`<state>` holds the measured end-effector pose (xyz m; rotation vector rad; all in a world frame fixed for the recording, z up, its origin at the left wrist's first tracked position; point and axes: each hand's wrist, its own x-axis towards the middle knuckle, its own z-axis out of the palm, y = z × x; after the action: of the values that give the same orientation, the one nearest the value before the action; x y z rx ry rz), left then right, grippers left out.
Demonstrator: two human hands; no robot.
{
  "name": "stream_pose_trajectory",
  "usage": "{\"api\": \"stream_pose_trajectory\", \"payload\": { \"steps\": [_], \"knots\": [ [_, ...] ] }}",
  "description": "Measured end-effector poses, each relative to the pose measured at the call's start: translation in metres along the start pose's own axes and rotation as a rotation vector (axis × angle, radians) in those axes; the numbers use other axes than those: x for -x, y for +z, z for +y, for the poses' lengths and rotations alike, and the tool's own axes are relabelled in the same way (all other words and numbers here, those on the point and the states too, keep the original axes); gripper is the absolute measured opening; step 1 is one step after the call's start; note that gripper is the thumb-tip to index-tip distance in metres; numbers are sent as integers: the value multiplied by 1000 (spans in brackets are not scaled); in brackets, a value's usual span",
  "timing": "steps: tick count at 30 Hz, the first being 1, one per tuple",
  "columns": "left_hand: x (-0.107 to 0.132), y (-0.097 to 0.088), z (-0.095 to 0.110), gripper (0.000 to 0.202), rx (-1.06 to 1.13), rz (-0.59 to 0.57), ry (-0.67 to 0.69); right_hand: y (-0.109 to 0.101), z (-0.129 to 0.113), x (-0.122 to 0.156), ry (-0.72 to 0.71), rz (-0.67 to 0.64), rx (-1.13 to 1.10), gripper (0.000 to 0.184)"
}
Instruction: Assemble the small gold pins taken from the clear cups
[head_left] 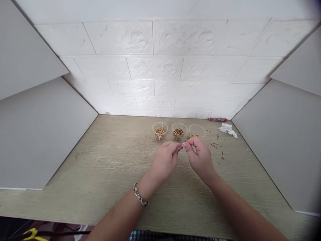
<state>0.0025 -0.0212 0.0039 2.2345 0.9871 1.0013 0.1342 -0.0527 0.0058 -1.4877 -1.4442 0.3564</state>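
Note:
My left hand (167, 159) and my right hand (200, 156) meet fingertip to fingertip just in front of the cups, above the table. Both are closed in a pinch. Whatever sits between their fingertips is mostly hidden and too small to name. Behind the hands stand three clear plastic cups in a row. The left cup (160, 124) and the middle cup (180, 125) contain many small brass-coloured pin-like pieces. In the right cup (197, 126) a smaller heap of such pieces shows, partly covered by my right hand.
Loose thin brass-coloured pieces (214, 144) and small dark bits (222, 158) lie right of my right hand. Farther back are a crumpled white tissue (227, 128) and a red pen-like tube (217, 119) by the wall. Grey panels (283, 144) flank the wooden table (100, 167).

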Motion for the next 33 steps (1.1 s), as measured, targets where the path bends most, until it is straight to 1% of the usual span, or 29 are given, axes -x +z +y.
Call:
{"api": "stream_pose_trajectory", "payload": {
  "steps": [3,6,8,14,17,21,26,31,33],
  "knots": [
    [0,0,1,19,-12,10,8,3,0,2,-61,46,-6,22],
    [0,-1,2,19,4,15,1,6,0,4,-76,69,-39,22],
    [0,-1,3,19,8,9,2,6,0,4,-68,62,-64,22],
    [0,-1,2,20,1,-15,-4,7,3,4,74,-10,-175,23],
    [1,-2,3,19,15,-6,-10,8,2,4,95,-5,-207,23],
    [1,-4,8,19,60,5,-33,9,-2,6,135,24,-263,23],
    [0,-7,14,19,143,4,-106,13,-7,9,167,78,-374,23],
    [0,-9,17,22,181,-20,-107,23,-9,16,313,170,-564,23],
    [0,-9,17,21,194,-6,-107,26,-11,18,334,182,-609,24]
  ]
}}
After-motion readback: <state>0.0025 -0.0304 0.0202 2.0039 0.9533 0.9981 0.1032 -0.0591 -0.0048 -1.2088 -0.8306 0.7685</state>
